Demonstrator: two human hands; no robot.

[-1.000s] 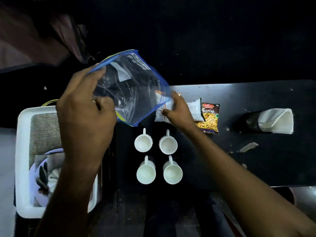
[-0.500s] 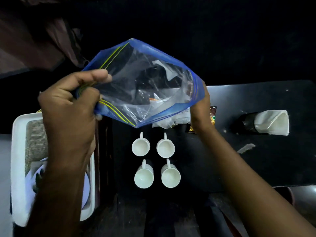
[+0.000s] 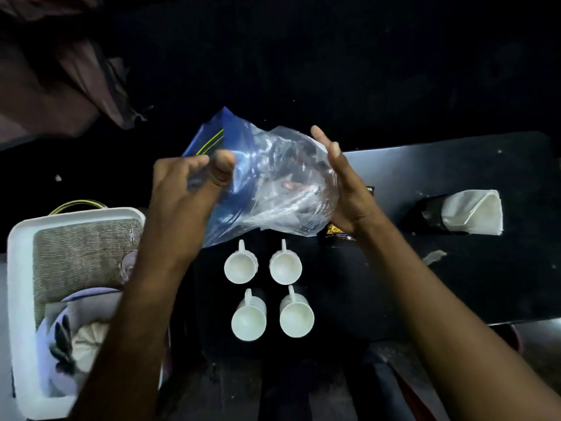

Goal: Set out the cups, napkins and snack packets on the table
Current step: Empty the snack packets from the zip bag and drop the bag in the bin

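A clear plastic zip bag with a blue rim hangs crumpled above the dark table. My left hand pinches its blue edge. My right hand presses flat against the bag's right side, fingers extended. Several white cups stand in a square block below the bag, handles pointing away from me. A snack packet peeks out under my right wrist, mostly hidden. White napkins sit in a dark holder at the right.
A white tray at the left holds a woven mat and folded white items. A cloth lies at the far left in the dark. A small scrap lies on the table near the napkin holder.
The bag has dropped lower and crumpled between both hands. My right hand moved from the bag's right edge to press flat on its side. The snack packets are now mostly covered.
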